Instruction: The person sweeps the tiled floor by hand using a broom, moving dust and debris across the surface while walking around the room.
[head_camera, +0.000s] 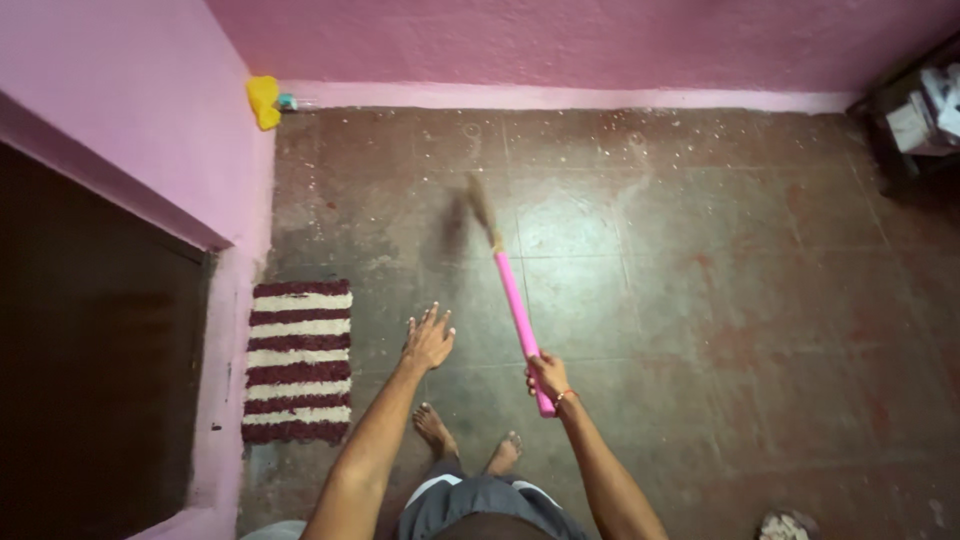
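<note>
The broom (508, 290) slants across the middle of the floor (720, 300), its pink handle running up and to the left from the person's right hand (548, 376) to a blurred brown brush head that meets the tiles. The right hand's grip is wrapped tightly round the handle near its lower end, with a short stub of pink showing below the fist. A thin band sits on that wrist. To the left of the broom the left hand (429, 340) hangs in the air with its grip wide, fingers spread, holding nothing. Below the broom, two bare feet (470, 440) stand on the tiles. Farther left of the broom lies a striped mat (299, 360), maroon and white, beside the pink wall (130, 90). Beyond the broom's head, in the far left corner, a yellow object (263, 101) leans against the wall. Pale specks dot the floor there.
</note>
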